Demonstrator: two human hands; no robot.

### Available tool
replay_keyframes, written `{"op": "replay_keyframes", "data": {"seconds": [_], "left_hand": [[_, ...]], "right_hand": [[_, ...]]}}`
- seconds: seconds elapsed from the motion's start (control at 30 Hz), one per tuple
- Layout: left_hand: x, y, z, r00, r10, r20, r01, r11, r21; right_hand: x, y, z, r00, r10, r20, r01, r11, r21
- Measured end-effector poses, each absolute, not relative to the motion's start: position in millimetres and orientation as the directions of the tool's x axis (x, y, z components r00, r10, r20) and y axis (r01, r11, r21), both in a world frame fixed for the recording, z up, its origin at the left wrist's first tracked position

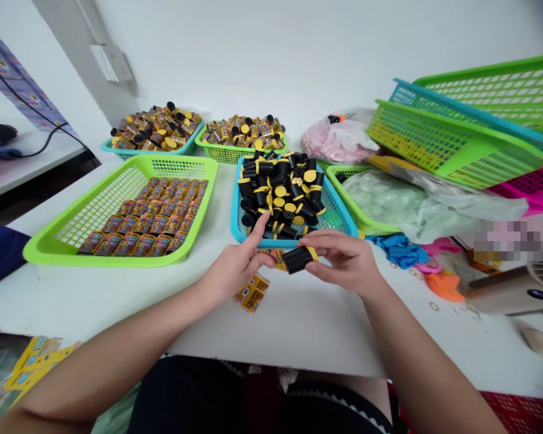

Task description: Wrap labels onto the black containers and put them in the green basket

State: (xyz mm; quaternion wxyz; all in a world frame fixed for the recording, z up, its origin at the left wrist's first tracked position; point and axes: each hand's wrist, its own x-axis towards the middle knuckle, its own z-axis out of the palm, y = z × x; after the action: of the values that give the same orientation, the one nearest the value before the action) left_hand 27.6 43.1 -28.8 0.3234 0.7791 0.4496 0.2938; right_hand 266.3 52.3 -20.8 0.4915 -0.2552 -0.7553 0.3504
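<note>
My right hand [344, 259] grips a small black canister [297, 260] with a yellow lid, tilted sideways above the table. My left hand [239, 265] is at its left, index finger stretched out and thumb by a small yellow printed label [279, 259]. That label reaches from the thumb to the canister; the fingers behind it are hidden. Below on the table lies a small sheet of yellow labels [253, 293]. Just beyond both hands, a blue basket [339, 211] holds a heap of black canisters with yellow lids.
Left, a green basket [54, 244] contains rows of labelled canisters. At the back, a blue basket [149, 150] and a green basket [226, 152] are heaped with labelled ones. Stacked baskets [443, 138], plastic bags [393, 196], balloons [443, 286] and a fan [511, 289] occupy the right.
</note>
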Motion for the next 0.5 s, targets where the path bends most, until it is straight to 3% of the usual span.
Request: {"op": "replay_keyframes", "data": {"seconds": [0.17, 0.3, 0.4, 0.5], "left_hand": [[22.3, 41.6, -35.4, 0.558, 0.809, 0.184, 0.468, -0.490, 0.736], [19.4, 41.3, -40.0, 0.587, 0.753, 0.298, 0.441, -0.606, 0.662], [19.2, 41.1, -39.7, 0.581, 0.736, 0.349, 0.452, -0.647, 0.614], [20.3, 39.3, -36.2, 0.556, 0.762, 0.331, 0.463, -0.615, 0.638]], "right_hand": [[269.2, 53.5, -19.9, -0.423, 0.843, 0.332, 0.103, 0.409, -0.907], [266.9, 54.9, -18.7, -0.382, 0.906, 0.182, 0.108, 0.239, -0.965], [264.4, 55.3, -20.3, -0.401, 0.895, 0.198, 0.086, 0.252, -0.964], [263.7, 55.0, -23.2, -0.450, 0.836, 0.313, 0.010, 0.355, -0.935]]}}
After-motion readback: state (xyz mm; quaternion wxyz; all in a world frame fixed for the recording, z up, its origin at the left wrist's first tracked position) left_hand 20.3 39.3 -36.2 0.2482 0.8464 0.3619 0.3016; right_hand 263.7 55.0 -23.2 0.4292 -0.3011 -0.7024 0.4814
